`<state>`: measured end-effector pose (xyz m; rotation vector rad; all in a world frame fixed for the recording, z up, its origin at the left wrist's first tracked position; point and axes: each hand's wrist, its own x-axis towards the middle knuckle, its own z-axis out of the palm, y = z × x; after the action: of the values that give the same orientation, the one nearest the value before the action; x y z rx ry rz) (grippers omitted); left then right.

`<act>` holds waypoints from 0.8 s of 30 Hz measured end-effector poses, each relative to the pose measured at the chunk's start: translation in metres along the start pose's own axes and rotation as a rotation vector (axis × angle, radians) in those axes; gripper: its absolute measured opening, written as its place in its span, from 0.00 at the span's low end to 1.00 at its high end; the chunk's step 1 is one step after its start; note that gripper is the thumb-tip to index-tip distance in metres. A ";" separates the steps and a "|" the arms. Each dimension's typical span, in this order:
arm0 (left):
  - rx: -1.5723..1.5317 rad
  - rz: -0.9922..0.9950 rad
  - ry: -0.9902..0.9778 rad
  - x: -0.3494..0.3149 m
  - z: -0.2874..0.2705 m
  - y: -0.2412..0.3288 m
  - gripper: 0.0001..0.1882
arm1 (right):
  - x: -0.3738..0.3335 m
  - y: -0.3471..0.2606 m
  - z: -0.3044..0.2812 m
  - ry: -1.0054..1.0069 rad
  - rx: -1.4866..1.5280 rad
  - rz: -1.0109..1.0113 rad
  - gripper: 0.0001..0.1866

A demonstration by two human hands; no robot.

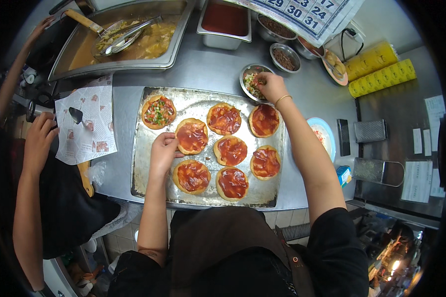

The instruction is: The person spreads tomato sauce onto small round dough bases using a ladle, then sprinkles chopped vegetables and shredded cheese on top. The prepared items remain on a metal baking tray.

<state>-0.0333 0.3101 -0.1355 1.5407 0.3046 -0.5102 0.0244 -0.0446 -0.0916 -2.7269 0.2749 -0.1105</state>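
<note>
My left hand pinches the left edge of a small round pizza base spread with red sauce. My right hand has its fingers closed in a metal bowl of chopped vegetables, green, white and red; the fingertips are partly hidden. Several sauce-covered bases lie on a worn metal baking tray. At its far left corner, one pizza bears chopped vegetables on top of its sauce.
Behind the tray stand a red-sauce container, a bowl of brown crumbled food and a large pan with a strainer. Graters lie right. At left, a co-worker's hand is near printed paper.
</note>
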 end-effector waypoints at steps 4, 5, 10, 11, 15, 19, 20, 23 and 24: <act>-0.064 0.040 -0.014 -0.005 -0.002 0.020 0.10 | 0.017 0.031 0.000 0.028 0.440 0.101 0.12; -0.066 0.067 -0.016 -0.005 -0.006 0.022 0.09 | 0.017 0.028 -0.006 -0.056 0.464 0.199 0.12; -0.269 0.111 -0.110 -0.003 -0.001 0.046 0.09 | 0.012 0.019 -0.017 -0.173 0.893 0.318 0.11; -0.321 0.136 -0.140 0.000 0.006 0.049 0.10 | 0.011 0.020 -0.017 -0.187 0.914 0.328 0.11; -0.532 0.161 -0.334 0.026 0.045 0.056 0.11 | 0.014 0.023 -0.015 -0.154 0.674 0.303 0.11; -0.539 0.131 -0.379 0.055 0.090 0.065 0.13 | 0.017 0.016 -0.026 -0.150 0.753 0.325 0.11; -0.525 0.124 -0.378 0.059 0.101 0.069 0.14 | 0.015 0.010 -0.033 -0.153 0.831 0.355 0.11; -0.463 0.103 -0.384 0.073 0.130 0.076 0.15 | 0.012 -0.003 -0.052 -0.191 1.067 0.339 0.11; -0.467 0.088 -0.400 0.076 0.137 0.078 0.15 | 0.011 -0.011 -0.056 -0.176 1.012 0.242 0.11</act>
<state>0.0533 0.1611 -0.1024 0.9694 0.0384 -0.6143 0.0305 -0.0581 -0.0354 -1.6739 0.3669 0.0524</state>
